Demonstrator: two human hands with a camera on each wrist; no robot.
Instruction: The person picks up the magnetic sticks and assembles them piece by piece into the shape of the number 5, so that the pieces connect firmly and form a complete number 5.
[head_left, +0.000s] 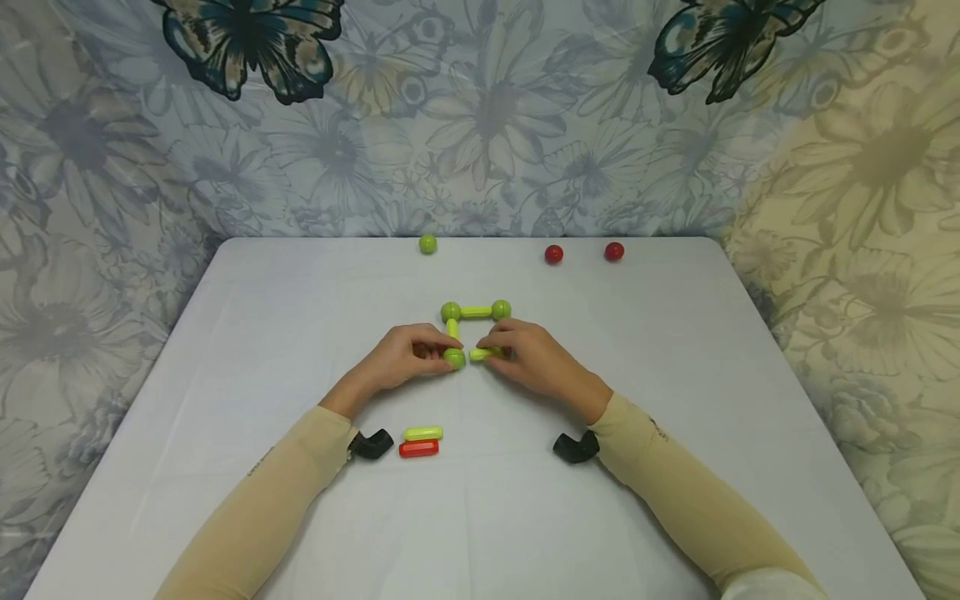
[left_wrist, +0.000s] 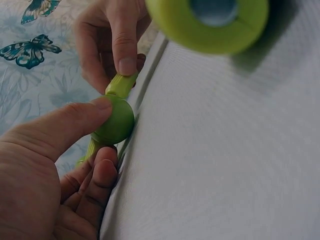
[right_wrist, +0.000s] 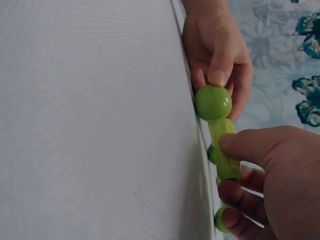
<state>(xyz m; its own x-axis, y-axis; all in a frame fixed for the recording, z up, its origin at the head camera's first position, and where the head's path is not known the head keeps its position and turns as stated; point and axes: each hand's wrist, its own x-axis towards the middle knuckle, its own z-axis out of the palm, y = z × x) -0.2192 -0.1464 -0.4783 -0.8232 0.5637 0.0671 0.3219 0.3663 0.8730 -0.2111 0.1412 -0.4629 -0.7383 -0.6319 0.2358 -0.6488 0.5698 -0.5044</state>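
My left hand pinches a green ball at the near corner of a small ball-and-rod frame on the table. From that ball a yellow-green rod runs back to a second green ball, and another rod joins this to a third ball. My right hand grips a loose-ended yellow-green rod between thumb and fingers. Its end points at the ball under my left thumb; in the right wrist view the rod lines up close against the ball.
A yellow-green rod and a red rod lie side by side nearer me. At the back edge sit one green ball and two red balls. Black wrist-camera pieces stick out inside both sleeves.
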